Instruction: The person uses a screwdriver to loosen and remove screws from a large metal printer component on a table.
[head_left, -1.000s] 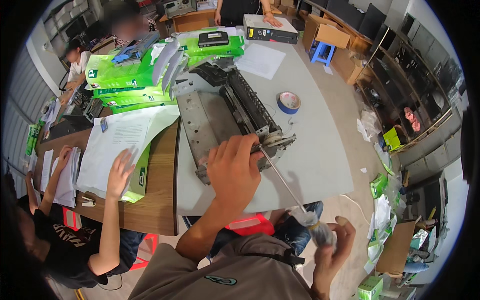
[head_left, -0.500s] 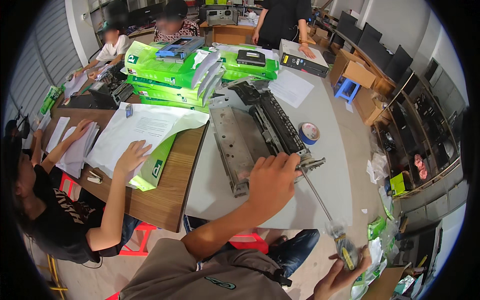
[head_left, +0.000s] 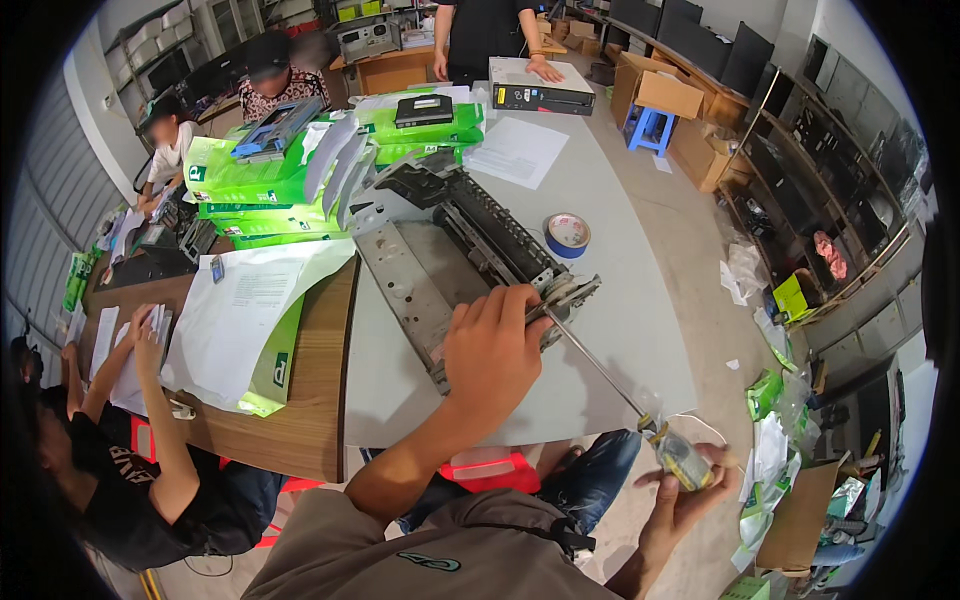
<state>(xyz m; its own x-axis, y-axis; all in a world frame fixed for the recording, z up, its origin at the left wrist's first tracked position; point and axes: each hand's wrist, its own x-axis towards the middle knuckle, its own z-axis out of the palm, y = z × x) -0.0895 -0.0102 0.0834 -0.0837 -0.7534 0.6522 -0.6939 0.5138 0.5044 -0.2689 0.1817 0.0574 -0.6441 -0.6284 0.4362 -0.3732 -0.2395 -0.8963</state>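
Note:
On the grey table lies a stripped metal machine frame (head_left: 410,285) with a black roller assembly along its right side, perhaps a printer's. My left hand (head_left: 495,350) is closed over the near right end of the frame, thumb and fingertips beside the screwdriver's tip. My right hand (head_left: 685,510) has its fingers around the clear and yellow handle of a long screwdriver (head_left: 595,362), held beyond the table's near edge. Its thin shaft slants up and left to the frame's end bracket (head_left: 572,290). Exactly where the tip sits is hidden by my fingers.
A blue tape roll (head_left: 567,235) lies right of the frame. Green paper packs (head_left: 250,185) are stacked behind, near a desktop computer case (head_left: 540,88). To the left, a co-worker (head_left: 130,470) handles papers on the brown table (head_left: 310,400). Shelves (head_left: 820,190) stand at the right.
The view has swung right, so the tables appear further left. The screwdriver still meets the frame's end, its handle at a changed tilt. The co-worker's hand has moved from the large sheet to the papers.

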